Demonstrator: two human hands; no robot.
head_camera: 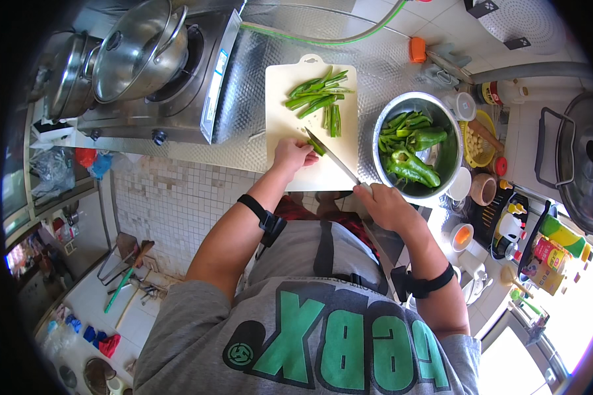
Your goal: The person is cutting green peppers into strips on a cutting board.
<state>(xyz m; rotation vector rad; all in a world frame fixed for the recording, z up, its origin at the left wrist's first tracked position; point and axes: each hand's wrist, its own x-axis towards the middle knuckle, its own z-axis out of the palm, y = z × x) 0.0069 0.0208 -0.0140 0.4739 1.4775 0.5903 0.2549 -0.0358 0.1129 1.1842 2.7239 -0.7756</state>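
My right hand [383, 203] grips the handle of a kitchen knife [332, 157], its blade slanting up and left over a cream plastic cutting board [281, 118]. Under the fingers of my left hand [293, 157] lies a piece of green pepper [317, 147], close beside the blade near its tip. Long strips of green pepper [316, 94] are spread on the upper part of the board, with a few shorter strips [332, 121] below them at the right. To the board's right, a steel bowl [376, 148] holds whole green peppers [415, 168] and cut pieces.
A gas stove [128, 121] with steel pots [138, 54] stands at the left. Past the bowl are a yellow basket [485, 121] of what look like peeled garlic cloves, a red-lidded jar and several bottles [506, 227]. A green-striped hose [321, 40] crosses the counter's back.
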